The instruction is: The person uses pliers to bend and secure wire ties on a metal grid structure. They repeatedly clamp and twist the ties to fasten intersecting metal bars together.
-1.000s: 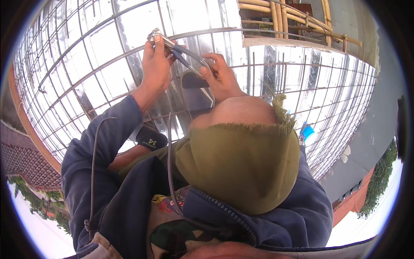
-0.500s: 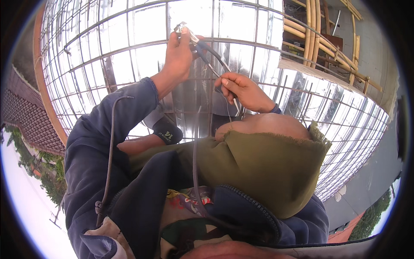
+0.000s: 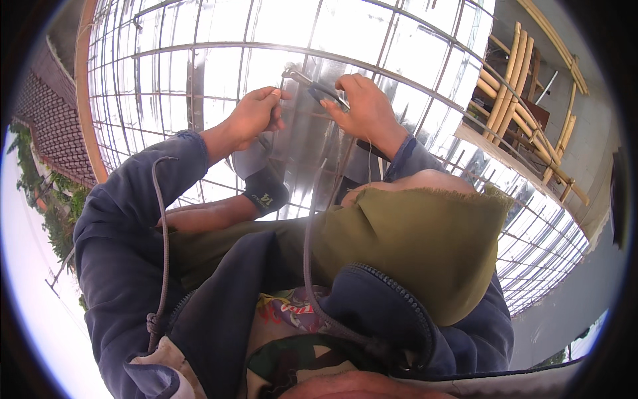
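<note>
A grid of thin steel bars (image 3: 219,50) lies over shiny corrugated metal sheeting (image 3: 166,86). My right hand (image 3: 364,112) grips dark-handled pliers (image 3: 320,88), whose jaws sit at a bar crossing near the top middle. My left hand (image 3: 254,116) is just left of the pliers. Its fingers are pinched shut on something thin that looks like tie wire, close to the same crossing. Both arms wear dark blue sleeves (image 3: 133,199). An olive cloth (image 3: 425,246) covers the head below the hands.
A grey cord (image 3: 161,233) hangs along the left sleeve and another cord (image 3: 308,253) runs down the middle. Yellow bamboo poles (image 3: 512,86) lean at the upper right. A brick wall (image 3: 50,120) and greenery (image 3: 60,213) lie at the left.
The view has swung and the hands have drawn together. My right hand rose from lower down to the bar crossing with the pliers. My left hand moved slightly down and left of that crossing.
</note>
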